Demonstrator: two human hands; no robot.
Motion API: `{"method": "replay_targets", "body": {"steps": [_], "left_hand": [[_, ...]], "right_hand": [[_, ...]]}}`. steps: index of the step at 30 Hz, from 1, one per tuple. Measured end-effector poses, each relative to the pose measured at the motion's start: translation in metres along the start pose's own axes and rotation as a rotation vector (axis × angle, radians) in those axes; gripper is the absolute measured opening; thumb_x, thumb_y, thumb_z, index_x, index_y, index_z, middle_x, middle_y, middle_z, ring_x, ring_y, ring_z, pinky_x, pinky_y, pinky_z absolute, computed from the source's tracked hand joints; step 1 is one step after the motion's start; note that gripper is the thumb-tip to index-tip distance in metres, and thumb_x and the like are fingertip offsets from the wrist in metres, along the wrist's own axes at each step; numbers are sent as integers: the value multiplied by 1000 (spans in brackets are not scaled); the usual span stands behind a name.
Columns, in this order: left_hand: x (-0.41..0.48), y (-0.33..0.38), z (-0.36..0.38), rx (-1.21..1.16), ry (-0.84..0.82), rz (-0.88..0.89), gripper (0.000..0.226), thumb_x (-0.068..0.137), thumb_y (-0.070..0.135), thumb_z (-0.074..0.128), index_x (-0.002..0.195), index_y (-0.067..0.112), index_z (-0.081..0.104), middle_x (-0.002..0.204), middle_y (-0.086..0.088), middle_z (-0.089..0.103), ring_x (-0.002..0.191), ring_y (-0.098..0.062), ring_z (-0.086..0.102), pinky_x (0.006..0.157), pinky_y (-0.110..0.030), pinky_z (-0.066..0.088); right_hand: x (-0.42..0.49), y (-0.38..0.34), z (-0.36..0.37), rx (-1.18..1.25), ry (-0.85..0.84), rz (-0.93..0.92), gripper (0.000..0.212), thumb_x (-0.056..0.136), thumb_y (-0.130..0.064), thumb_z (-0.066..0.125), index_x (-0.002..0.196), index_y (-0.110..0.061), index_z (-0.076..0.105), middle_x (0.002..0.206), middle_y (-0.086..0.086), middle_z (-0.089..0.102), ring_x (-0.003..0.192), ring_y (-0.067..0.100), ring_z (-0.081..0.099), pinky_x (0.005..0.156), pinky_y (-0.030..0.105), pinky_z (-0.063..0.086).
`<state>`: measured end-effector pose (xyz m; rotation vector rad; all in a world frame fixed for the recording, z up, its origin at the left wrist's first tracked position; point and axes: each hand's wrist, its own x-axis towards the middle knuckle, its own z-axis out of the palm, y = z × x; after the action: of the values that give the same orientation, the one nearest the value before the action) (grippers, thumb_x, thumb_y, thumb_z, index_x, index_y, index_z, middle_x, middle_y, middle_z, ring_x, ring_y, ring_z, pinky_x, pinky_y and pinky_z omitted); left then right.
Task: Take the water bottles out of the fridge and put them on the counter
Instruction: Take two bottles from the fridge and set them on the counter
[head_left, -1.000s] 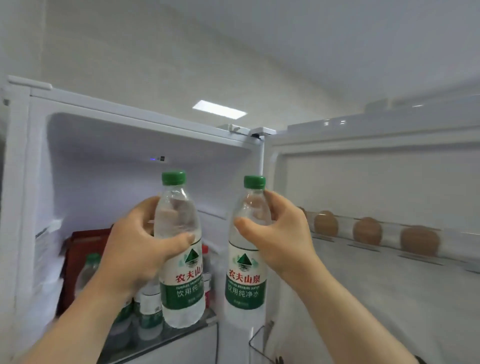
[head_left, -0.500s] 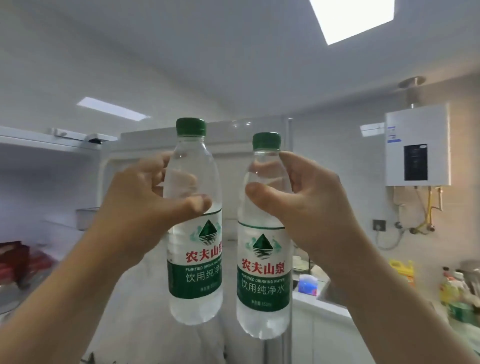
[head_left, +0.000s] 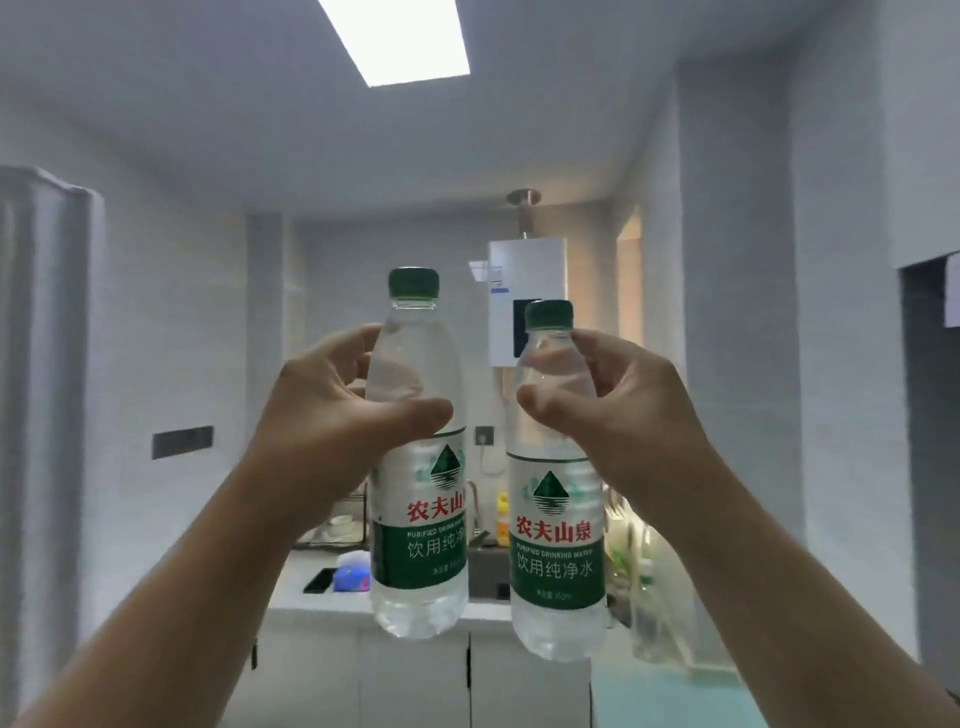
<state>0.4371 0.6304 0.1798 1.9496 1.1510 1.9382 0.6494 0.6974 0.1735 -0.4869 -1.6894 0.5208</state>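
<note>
Your two forearms rise from the lower corners and meet near the middle, each ending in a hand wrapped around one water bottle. Behind them stands a pale kitchen wall with a white cabinet run (head_left: 415, 670) topped by the worktop (head_left: 306, 603), well below and beyond both bottles.

Your left hand (head_left: 332, 415) grasps the left bottle (head_left: 421, 519) around its clear upper body, thumb laid across the front just above the label, fingers curled behind. The long axis of this bottle runs vertically, green cap (head_left: 414, 283) pointing at the ceiling, base hanging free in the air.

Your right hand (head_left: 618, 415) grasps the right bottle (head_left: 558, 561) higher up, at the shoulder just under its green cap (head_left: 548, 315), thumb in front and fingers round the far side. This bottle also stands upright, cap up, base unsupported; it sits slightly lower than the left bottle. The two bottles hang side by side with a clear gap between them, labels facing you.

Each bottle's body below the grip extends down past the wrist, so most of its length lies under the hand that holds it.

On the wall between the two caps hangs a white water heater (head_left: 524, 275). On the worktop, partly hidden by the left bottle, lie a dark phone (head_left: 319, 580) and a blue packet (head_left: 353, 579); a yellow bottle (head_left: 502, 519) stands further back.
</note>
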Motion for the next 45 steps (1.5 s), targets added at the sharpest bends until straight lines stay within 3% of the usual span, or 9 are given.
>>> {"method": "replay_targets", "body": {"steps": [5, 9, 13, 20, 25, 30, 35, 39, 45], "left_hand": [[34, -56, 84, -107, -86, -6, 57, 56, 11, 92, 102, 36, 69, 90, 2, 76, 75, -14, 75, 57, -21, 57], [67, -116, 145, -189, -141, -44, 65, 41, 29, 86, 103, 37, 68, 88, 3, 76, 75, -15, 75, 61, -25, 60], [106, -193, 198, -227, -175, -72, 64, 37, 39, 81, 98, 45, 66, 85, 6, 74, 75, -15, 74, 64, -31, 61], [156, -344, 295, -191, -299, -150, 61, 55, 27, 84, 112, 35, 64, 94, 10, 72, 81, -6, 71, 63, -20, 58], [151, -455, 373, -155, -381, -267, 40, 64, 14, 83, 94, 36, 67, 87, 14, 74, 80, 3, 69, 62, -13, 53], [119, -553, 444, -111, -400, -347, 49, 55, 28, 78, 83, 65, 59, 86, 43, 63, 81, 22, 59, 50, 2, 42], [73, -653, 517, -48, -396, -432, 42, 56, 23, 77, 81, 53, 62, 85, 24, 66, 82, 15, 60, 55, -4, 45], [39, -714, 551, 9, -437, -502, 44, 59, 27, 77, 95, 46, 62, 96, 22, 59, 92, 11, 57, 68, -7, 45], [16, -767, 570, 57, -455, -551, 46, 59, 29, 77, 90, 54, 54, 101, 24, 50, 100, 12, 50, 71, -3, 40]], "right_hand": [[9, 55, -58, -124, 76, 44, 36, 75, -29, 83, 109, -30, 72, 97, -9, 77, 88, 8, 73, 77, 27, 58], [27, 114, -86, -219, 117, 73, 24, 80, -23, 83, 96, -37, 72, 96, -15, 76, 89, 7, 73, 77, 28, 58], [53, 193, -100, -305, 172, 126, 36, 79, -29, 83, 113, -30, 71, 107, -14, 72, 98, 6, 69, 84, 34, 58], [91, 359, -107, -374, 220, 290, 44, 67, -29, 88, 102, -37, 64, 92, -23, 71, 86, -9, 65, 67, 10, 51], [81, 488, -125, -432, 213, 424, 47, 69, -17, 90, 97, -39, 58, 94, -21, 67, 83, -18, 60, 62, 2, 44], [47, 614, -145, -454, 238, 561, 56, 66, -19, 90, 107, -38, 58, 103, -20, 66, 89, -20, 59, 65, -1, 42], [8, 731, -154, -489, 278, 686, 49, 57, -40, 83, 95, -44, 54, 99, -22, 64, 88, -21, 57, 64, -2, 41], [-23, 803, -149, -489, 252, 754, 52, 66, -21, 88, 93, -46, 51, 100, -21, 64, 90, -18, 57, 68, 1, 42], [-48, 854, -141, -469, 209, 786, 49, 64, -28, 84, 98, -44, 53, 109, -10, 64, 101, 6, 63, 83, 26, 52]]}}
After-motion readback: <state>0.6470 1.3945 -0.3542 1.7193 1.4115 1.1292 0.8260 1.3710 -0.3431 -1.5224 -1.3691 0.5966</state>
